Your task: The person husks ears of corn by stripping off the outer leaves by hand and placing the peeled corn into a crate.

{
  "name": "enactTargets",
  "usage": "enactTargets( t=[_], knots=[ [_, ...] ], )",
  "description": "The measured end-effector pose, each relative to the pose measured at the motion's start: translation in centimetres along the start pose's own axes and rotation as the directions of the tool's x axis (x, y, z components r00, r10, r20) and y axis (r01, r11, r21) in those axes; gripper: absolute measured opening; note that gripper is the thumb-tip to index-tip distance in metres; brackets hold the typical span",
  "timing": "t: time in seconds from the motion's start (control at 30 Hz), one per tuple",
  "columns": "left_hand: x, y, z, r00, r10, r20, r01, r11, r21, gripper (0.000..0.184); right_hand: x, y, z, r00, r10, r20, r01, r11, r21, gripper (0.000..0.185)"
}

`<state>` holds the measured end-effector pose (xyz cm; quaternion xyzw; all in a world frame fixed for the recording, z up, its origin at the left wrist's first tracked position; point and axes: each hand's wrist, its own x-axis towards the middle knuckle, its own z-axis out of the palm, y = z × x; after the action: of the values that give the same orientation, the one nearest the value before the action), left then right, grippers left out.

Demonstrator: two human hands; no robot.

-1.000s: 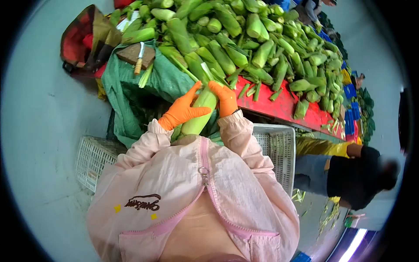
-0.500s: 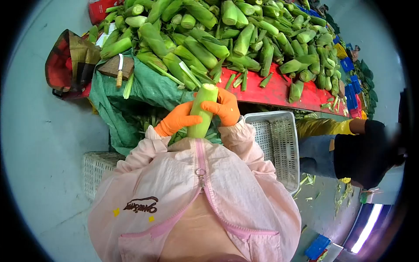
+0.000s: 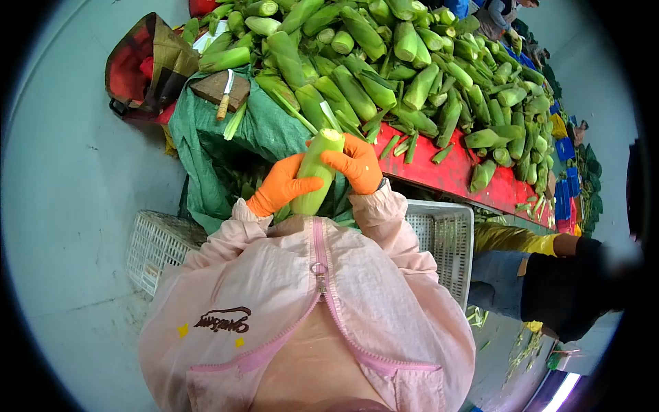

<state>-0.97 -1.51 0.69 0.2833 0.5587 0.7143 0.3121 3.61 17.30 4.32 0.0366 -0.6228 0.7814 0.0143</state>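
An ear of corn [image 3: 317, 172] in pale green husk stands nearly upright before my chest, its cut end at the top. My left hand [image 3: 283, 184], in an orange glove, wraps its left side low down. Gloved in orange too, my right hand [image 3: 353, 163] grips it from the right near the top. Beyond my hands lies a large heap of husked-on corn ears [image 3: 357, 96] on a red table [image 3: 439, 168]. A knife [image 3: 226, 95] with a wooden handle rests on a wooden block [image 3: 213, 89] at the heap's left.
Green sacking [image 3: 206, 147] hangs off the table's left end. White plastic crates stand at my left [image 3: 161, 247] and right [image 3: 456, 247]. A red and brown bag [image 3: 147, 65] sits at the far left. Another person [image 3: 549, 281] stands at the right.
The view has turned, so the table, heap and knife appear shifted right. Both hands keep hold of the same ear of corn, which leans slightly more to the right.
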Motion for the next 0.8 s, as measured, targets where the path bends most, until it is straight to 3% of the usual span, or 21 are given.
enactTargets(
  t=[0.03, 0.07, 0.13, 0.17, 0.23, 0.33, 0.43, 0.47, 0.5, 0.53, 0.57, 0.63, 0.7, 0.73, 0.8],
  knots=[
    [0.0, 0.0, -0.3, 0.997, 0.050, -0.067, -0.041, 0.990, 0.133, 0.056, 0.4, 0.0, 0.4, 1.000, 0.001, 0.010, -0.001, 1.000, -0.003, 0.039],
    [-0.1, 0.1, -0.5, 0.996, 0.054, -0.075, -0.044, 0.990, 0.131, 0.056, 0.6, 0.0, 0.6, 1.000, -0.010, -0.019, 0.009, 0.999, -0.031, 0.042],
    [-0.3, 1.8, -0.3, 0.982, 0.120, -0.147, -0.015, 0.821, 0.570, 0.063, 1.0, -0.1, 1.4, 0.994, -0.004, -0.111, -0.004, 0.997, -0.075, 0.044],
    [-0.5, 1.8, -0.5, 0.980, 0.125, -0.153, -0.015, 0.820, 0.572, 0.063, 1.2, 0.1, 1.7, 0.995, -0.006, -0.104, -0.002, 0.997, -0.077, 0.044],
    [-0.7, 1.7, -0.8, 0.991, 0.057, -0.121, -0.011, 0.937, 0.349, 0.054, 1.4, 0.1, 2.4, 0.984, 0.018, -0.178, -0.011, 0.999, 0.038, 0.037],
    [-1.3, 2.7, -1.2, 0.998, 0.007, -0.062, 0.005, 0.982, 0.189, 0.050, 1.6, 0.2, 2.5, 0.978, 0.020, -0.210, 0.000, 0.995, 0.095, 0.036],
    [-1.7, 1.0, -1.0, 0.985, 0.090, -0.148, -0.072, 0.990, 0.118, 0.045, 2.0, 0.7, 3.0, 0.973, 0.018, -0.231, -0.016, 1.000, 0.010, 0.032],
    [-2.1, 0.8, -1.2, 0.981, 0.095, -0.169, -0.049, 0.964, 0.260, 0.042, 2.4, 1.1, 2.8, 0.976, 0.015, -0.216, -0.023, 0.999, -0.036, 0.030],
    [-2.3, 0.7, -1.5, 0.962, 0.198, -0.187, -0.131, 0.939, 0.318, 0.043, 3.0, 1.2, 3.1, 0.988, -0.055, -0.146, 0.029, 0.985, -0.170, 0.030],
    [-2.5, -0.9, -2.1, 0.954, 0.201, -0.222, -0.090, 0.901, 0.425, 0.043, 3.4, 1.3, 3.0, 0.997, -0.044, -0.062, 0.030, 0.977, -0.209, 0.036],
    [-3.0, -0.6, -2.2, 0.943, 0.186, -0.276, -0.059, 0.910, 0.410, 0.042, 4.2, 3.8, 2.4, 0.997, -0.039, -0.071, 0.029, 0.990, -0.136, 0.040],
    [-4.0, -3.0, -3.2, 0.913, 0.151, -0.380, -0.078, 0.977, 0.201, 0.041, 5.1, 4.4, 3.7, 0.996, 0.035, 0.086, -0.030, 0.998, -0.054, 0.042],
    [-5.8, -1.9, -3.7, 0.867, -0.020, -0.498, 0.097, 0.987, 0.130, 0.045, 6.0, 4.5, 6.8, 0.984, 0.127, 0.123, -0.112, 0.986, -0.123, 0.042],
    [-6.5, -2.3, -3.5, 0.821, -0.025, -0.570, 0.049, 0.998, 0.028, 0.048, 6.4, 5.2, 8.1, 0.976, 0.108, 0.187, -0.072, 0.979, -0.192, 0.046],
    [-9.8, -2.2, -4.0, 0.753, -0.015, -0.658, 0.040, 0.999, 0.024, 0.049, 6.2, 5.6, 12.3, 0.940, 0.175, 0.294, -0.138, 0.980, -0.145, 0.047]
  ],
)
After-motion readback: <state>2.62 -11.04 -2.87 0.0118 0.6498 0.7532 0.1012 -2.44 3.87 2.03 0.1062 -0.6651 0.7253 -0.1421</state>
